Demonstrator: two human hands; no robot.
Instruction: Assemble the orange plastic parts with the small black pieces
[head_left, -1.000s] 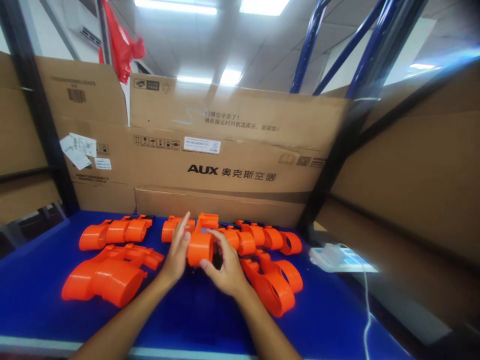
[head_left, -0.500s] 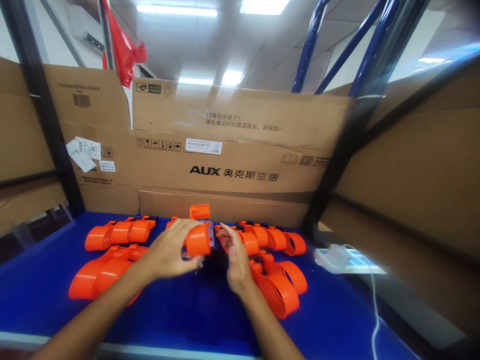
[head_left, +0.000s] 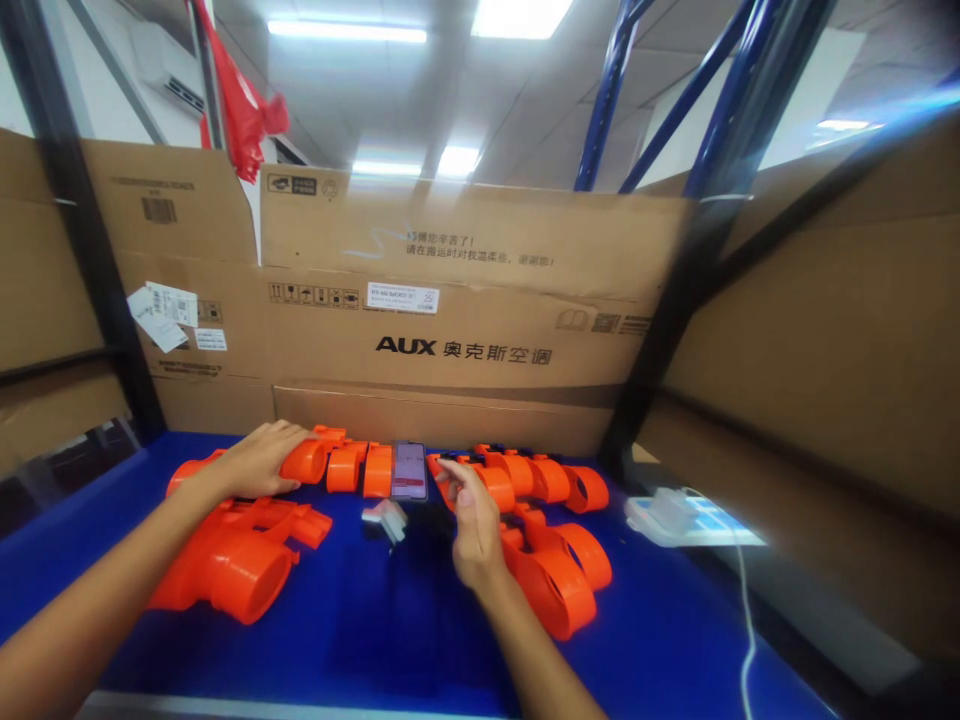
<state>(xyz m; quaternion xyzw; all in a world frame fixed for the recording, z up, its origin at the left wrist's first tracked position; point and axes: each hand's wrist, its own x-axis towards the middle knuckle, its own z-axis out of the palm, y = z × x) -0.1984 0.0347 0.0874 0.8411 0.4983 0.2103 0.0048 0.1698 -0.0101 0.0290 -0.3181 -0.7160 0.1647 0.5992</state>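
Observation:
My left hand [head_left: 259, 460] reaches out to the left and lies curled over an orange plastic part [head_left: 319, 462] in the back row on the blue table [head_left: 360, 620]. My right hand [head_left: 469, 525] hovers at the middle, fingers loosely apart and holding nothing, its index finger near a phone [head_left: 409, 470]. The phone stands upright with its screen lit, between the orange parts. A small grey-white piece [head_left: 384, 520] lies on the table just in front of the phone.
More orange parts lie front left [head_left: 240, 565], back right [head_left: 544, 478] and front right [head_left: 562, 578]. A large AUX cardboard box [head_left: 465, 310] walls off the back. A white device with a cable [head_left: 667, 515] sits right. Dark rack posts [head_left: 97, 290] stand at both sides.
My left hand has carried the orange part from the middle to the left and set it down in the back row. The phone behind it now shows. My right hand has let go.

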